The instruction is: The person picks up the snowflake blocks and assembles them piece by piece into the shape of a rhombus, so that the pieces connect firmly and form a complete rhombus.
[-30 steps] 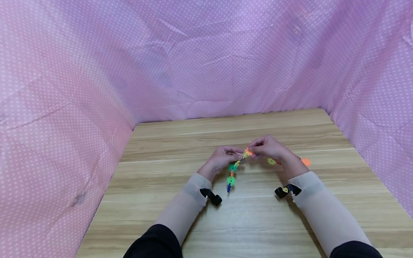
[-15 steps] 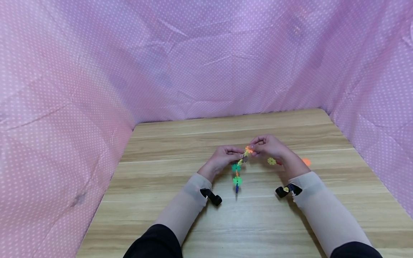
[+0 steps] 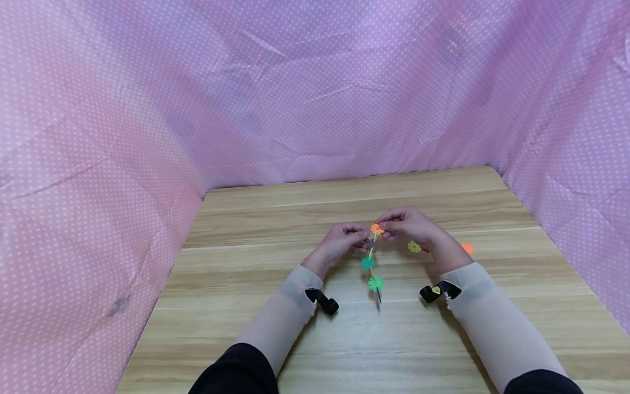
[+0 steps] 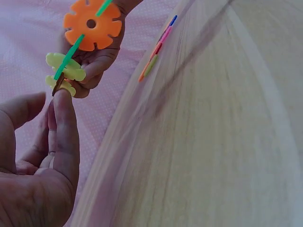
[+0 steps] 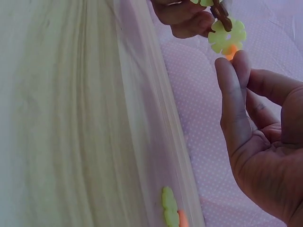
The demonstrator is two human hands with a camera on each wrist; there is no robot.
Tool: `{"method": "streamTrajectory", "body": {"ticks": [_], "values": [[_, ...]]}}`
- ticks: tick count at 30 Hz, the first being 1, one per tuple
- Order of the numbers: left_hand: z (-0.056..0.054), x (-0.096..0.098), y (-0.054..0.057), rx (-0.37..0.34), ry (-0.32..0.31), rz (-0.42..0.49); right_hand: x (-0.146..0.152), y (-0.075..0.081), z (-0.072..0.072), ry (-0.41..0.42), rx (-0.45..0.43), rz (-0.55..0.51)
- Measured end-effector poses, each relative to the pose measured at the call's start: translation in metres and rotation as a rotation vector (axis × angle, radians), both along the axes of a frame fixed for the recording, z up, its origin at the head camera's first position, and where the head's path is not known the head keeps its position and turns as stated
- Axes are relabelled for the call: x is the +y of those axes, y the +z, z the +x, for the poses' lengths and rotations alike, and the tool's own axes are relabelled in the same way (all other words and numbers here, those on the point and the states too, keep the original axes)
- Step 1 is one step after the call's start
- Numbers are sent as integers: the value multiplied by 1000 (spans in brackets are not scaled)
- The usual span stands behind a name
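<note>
Right hand (image 3: 404, 224) pinching an orange disc (image 3: 377, 229) between thumb and fingertips, left hand (image 3: 339, 238) facing it, thumb parted from extended fingers, by a brown disc (image 3: 373, 245), disc chain (image 3: 367, 263) hanging between both, over the worktop (image 3: 295, 203)

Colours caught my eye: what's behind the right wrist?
In the head view, a yellow-green piece and red sliver show to its left, an orange piece to its right; whatever lies between is covered.

Bright head view; dimmer wrist views; table (image 3: 384, 350) softly shadowed.
</note>
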State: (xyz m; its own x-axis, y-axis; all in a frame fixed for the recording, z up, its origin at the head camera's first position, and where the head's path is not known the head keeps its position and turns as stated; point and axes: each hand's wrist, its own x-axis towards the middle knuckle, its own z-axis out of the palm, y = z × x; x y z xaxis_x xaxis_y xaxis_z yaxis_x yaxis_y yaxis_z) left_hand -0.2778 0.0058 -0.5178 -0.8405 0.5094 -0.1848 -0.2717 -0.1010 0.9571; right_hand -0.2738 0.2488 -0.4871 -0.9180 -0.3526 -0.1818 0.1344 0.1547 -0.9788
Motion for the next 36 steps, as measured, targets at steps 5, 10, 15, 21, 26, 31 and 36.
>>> {"method": "streamTrajectory", "body": {"ticks": [5,10,15,21,26,31,36], "values": [[0,0,1,3,25,-2,-4,-1,2,28,4,-13],[0,2,-1,27,15,38,-7,-2,2,67,22,-13],[1,2,-2,34,5,65,-10,-1,3,89,32,-2],[1,0,0,23,42,58,-4,7,4,59,71,89],[1,-2,2,9,102,68,13,14,3,-26,134,184],[1,-3,5,-4,122,94,33,20,4,-111,217,392],[0,-4,5,-33,140,123,50,21,6,-133,243,615]]}}
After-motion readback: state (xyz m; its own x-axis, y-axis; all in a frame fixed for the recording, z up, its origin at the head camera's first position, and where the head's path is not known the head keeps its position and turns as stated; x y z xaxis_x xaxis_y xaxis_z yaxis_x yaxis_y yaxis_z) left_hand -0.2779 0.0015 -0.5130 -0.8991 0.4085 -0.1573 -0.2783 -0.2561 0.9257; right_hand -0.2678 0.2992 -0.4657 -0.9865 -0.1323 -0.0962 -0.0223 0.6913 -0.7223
